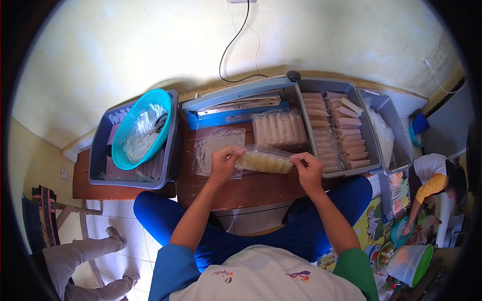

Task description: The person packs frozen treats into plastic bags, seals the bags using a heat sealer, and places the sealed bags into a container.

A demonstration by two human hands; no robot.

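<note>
Between my hands a clear plastic bag of yellowish pieces (265, 162) is stretched out over the front of the brown table (226, 199). My left hand (227, 161) pinches its left end and my right hand (305, 168) pinches its right end. Flat clear plastic bags (218, 145) lie just behind my left hand. Behind the held bag sits a clear pack of pale tubes (279, 129). A blue sealing device (221, 118) with a long metal bar stands at the back.
At left, a turquoise basket (118, 145) with plastic bags and scissors rests on a grey bin (95, 173). A grey bin (372, 135) of pinkish tubes and another bin (401, 145) stand right. A co-worker (432, 180) bends over bowls at far right; another person's legs (85, 256) show lower left.
</note>
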